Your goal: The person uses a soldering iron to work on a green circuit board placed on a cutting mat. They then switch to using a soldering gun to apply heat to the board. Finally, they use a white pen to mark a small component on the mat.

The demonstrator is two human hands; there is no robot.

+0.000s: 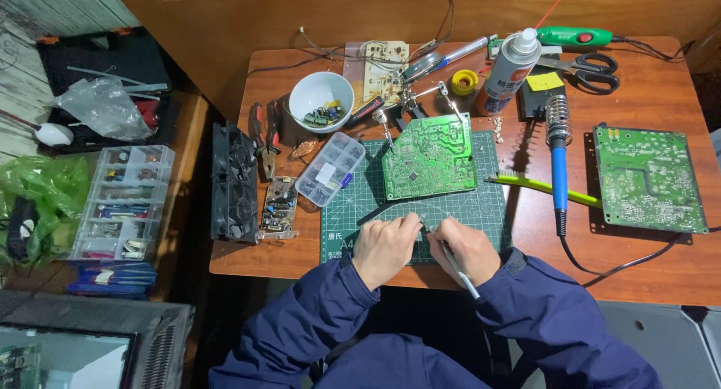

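Hands (424, 242) btwn mat (488, 205) & circuit board (429, 158)

glossy wooden table (661, 276), matt green cutting mat (481, 205), shiny metal tweezers (458, 265).

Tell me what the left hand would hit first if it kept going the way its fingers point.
The left hand points toward the right hand, nearly touching over the green cutting mat, so probably that hand; depth is unclear.
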